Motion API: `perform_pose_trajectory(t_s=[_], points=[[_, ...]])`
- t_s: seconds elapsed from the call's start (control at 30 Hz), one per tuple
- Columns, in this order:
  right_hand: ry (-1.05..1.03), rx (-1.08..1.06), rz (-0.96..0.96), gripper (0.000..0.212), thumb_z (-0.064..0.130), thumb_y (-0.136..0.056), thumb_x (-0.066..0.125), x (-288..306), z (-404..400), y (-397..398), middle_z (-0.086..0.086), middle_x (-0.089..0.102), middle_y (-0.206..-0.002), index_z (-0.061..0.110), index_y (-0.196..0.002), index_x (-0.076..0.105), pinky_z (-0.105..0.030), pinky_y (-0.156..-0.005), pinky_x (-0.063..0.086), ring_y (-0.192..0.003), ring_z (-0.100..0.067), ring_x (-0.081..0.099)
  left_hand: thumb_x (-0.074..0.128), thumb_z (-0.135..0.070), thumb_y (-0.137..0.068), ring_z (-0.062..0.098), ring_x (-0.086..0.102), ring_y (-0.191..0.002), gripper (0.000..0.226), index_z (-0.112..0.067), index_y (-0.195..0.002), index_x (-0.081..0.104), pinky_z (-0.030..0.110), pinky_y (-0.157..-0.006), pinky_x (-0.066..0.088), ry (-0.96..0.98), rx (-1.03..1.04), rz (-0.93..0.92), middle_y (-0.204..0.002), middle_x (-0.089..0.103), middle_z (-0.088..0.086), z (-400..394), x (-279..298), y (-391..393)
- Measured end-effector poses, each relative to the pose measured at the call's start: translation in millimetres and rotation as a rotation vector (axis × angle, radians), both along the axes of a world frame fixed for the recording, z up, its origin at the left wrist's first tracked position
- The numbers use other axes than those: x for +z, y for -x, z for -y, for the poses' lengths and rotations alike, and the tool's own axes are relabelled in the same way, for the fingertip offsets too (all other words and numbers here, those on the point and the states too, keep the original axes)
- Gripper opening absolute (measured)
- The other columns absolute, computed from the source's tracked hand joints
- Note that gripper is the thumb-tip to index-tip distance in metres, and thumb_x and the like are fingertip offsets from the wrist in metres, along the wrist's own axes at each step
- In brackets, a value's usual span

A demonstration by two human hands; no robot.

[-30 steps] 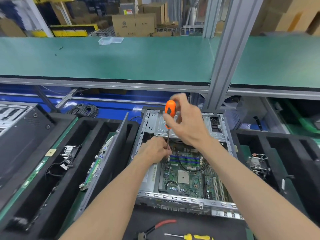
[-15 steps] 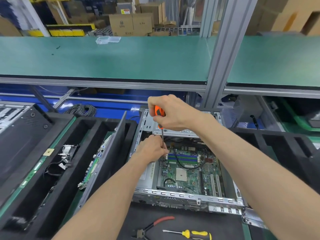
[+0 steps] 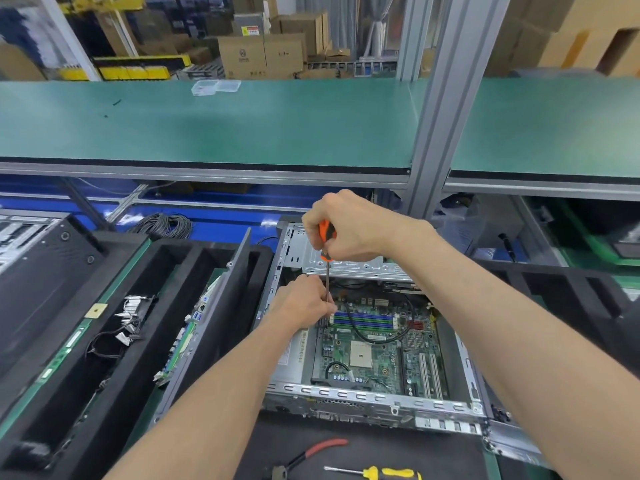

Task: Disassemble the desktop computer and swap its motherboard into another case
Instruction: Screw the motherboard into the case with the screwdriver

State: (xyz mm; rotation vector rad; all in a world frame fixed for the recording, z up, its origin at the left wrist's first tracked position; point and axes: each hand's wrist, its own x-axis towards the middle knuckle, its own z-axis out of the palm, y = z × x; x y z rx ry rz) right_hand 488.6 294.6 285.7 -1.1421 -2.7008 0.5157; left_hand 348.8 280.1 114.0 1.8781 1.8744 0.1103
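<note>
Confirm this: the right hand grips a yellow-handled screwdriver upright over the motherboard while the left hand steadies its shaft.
Not quite. The head view shows the screwdriver in the right hand has an orange handle; the yellow-handled one lies unused in front of the case. The rest holds: it stands upright over the motherboard, and the left hand steadies its shaft.

Workbench (image 3: 540,471): green mat under black pad (image 3: 398,455). Open computer case (image 3: 377,398) as landmark, lying flat. Near side of case, on pad: red-handled pliers (image 3: 311,453), yellow-handled screwdriver (image 3: 377,473) beside them. Left of case: black foam tray (image 3: 145,341) with compartments. Above and behind case: green shelf (image 3: 242,129), clear plastic box (image 3: 216,87) near its far edge.
</note>
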Motion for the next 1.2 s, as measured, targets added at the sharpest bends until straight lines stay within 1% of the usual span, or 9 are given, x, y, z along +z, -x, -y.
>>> perform_pose_trajectory(t_s=[0.07,0.13,0.3,0.43,0.6,0.8,0.93,1.03,1.2], points=[[-0.091,-0.081,-0.003,0.01,0.025,-0.083,0.061,-4,0,-1,0.005,0.057,-0.072,0.024,-0.073,0.059,-0.033,-0.061,0.044,-0.069,-0.021,0.055,0.072,-0.039,-0.08,0.011,0.068,-0.078,0.018,-0.026,-0.067,0.075,0.04,-0.077,0.058,0.001,0.005,0.008,-0.086,0.073,-0.015,-1,-1,0],[-0.263,-0.179,0.1,0.032,0.046,-0.095,0.053,-9,-1,2,0.002,0.046,-0.07,0.021,-0.074,0.05,-0.034,-0.058,0.033,-0.063,-0.026,0.047,0.072,-0.039,-0.081,0.011,0.067,-0.079,0.018,-0.027,-0.068,0.075,0.04,-0.078,0.057,0.001,0.003,0.003,-0.088,0.072,-0.016,-2,-1,0],[-0.215,-0.055,0.145,0.006,0.018,-0.09,0.052,-6,-3,8,0.0,0.054,-0.08,0.016,-0.087,0.056,-0.037,-0.066,0.045,-0.083,-0.029,0.054,0.074,-0.043,-0.079,0.015,0.067,-0.078,0.015,-0.029,-0.075,0.076,0.041,-0.077,0.058,-0.01,0.004,-0.02,-0.087,0.072,-0.011,-1,-2,-1],[-0.021,0.035,0.098,0.027,0.004,-0.077,0.058,3,-2,-3,0.003,0.061,-0.092,0.027,-0.092,0.06,-0.035,-0.067,0.047,-0.084,-0.019,0.053,0.076,-0.048,-0.076,0.016,0.066,-0.079,0.018,-0.03,-0.079,0.074,0.041,-0.077,0.057,-0.013,0.014,-0.023,-0.088,0.07,-0.009,0,-2,0],[-0.253,-0.183,0.153,0.029,0.048,-0.096,0.052,-7,2,1,0.002,0.04,-0.073,0.021,-0.087,0.045,-0.037,-0.064,0.035,-0.071,-0.027,0.045,0.076,-0.046,-0.078,0.014,0.067,-0.076,0.015,-0.031,-0.074,0.078,0.035,-0.074,0.056,-0.034,0.015,-0.047,-0.079,0.071,-0.012,0,-2,-3],[-0.064,0.04,0.078,0.019,0.002,-0.077,0.059,1,2,2,0.005,0.058,-0.078,0.02,-0.079,0.061,-0.032,-0.063,0.045,-0.074,-0.018,0.054,0.079,-0.046,-0.075,0.013,0.066,-0.074,0.016,-0.031,-0.07,0.075,0.036,-0.073,0.057,-0.031,0.03,-0.042,-0.076,0.07,-0.012,1,0,-1],[-0.098,-0.036,0.051,0.007,0.023,-0.08,0.063,-1,4,0,0.003,0.055,-0.076,0.023,-0.078,0.056,-0.035,-0.062,0.045,-0.073,-0.022,0.055,0.079,-0.044,-0.076,0.011,0.067,-0.072,0.015,-0.031,-0.069,0.076,0.036,-0.072,0.057,-0.028,0.025,-0.028,-0.075,0.071,-0.013,1,0,-2],[-0.269,-0.192,0.187,0.033,0.049,-0.097,0.051,-5,2,5,0.002,0.034,-0.072,0.021,-0.081,0.043,-0.036,-0.064,0.032,-0.071,-0.029,0.043,0.078,-0.043,-0.077,0.011,0.067,-0.075,0.014,-0.032,-0.069,0.076,0.036,-0.074,0.057,-0.029,0.025,-0.028,-0.08,0.072,-0.014,1,2,-3],[-0.152,-0.002,0.162,0.013,0.011,-0.085,0.058,-1,0,8,0.002,0.056,-0.088,0.022,-0.091,0.055,-0.034,-0.067,0.039,-0.087,-0.025,0.052,0.079,-0.044,-0.075,0.013,0.067,-0.074,0.015,-0.03,-0.07,0.077,0.038,-0.075,0.058,-0.033,0.036,-0.029,-0.077,0.071,-0.012,2,2,-2]])
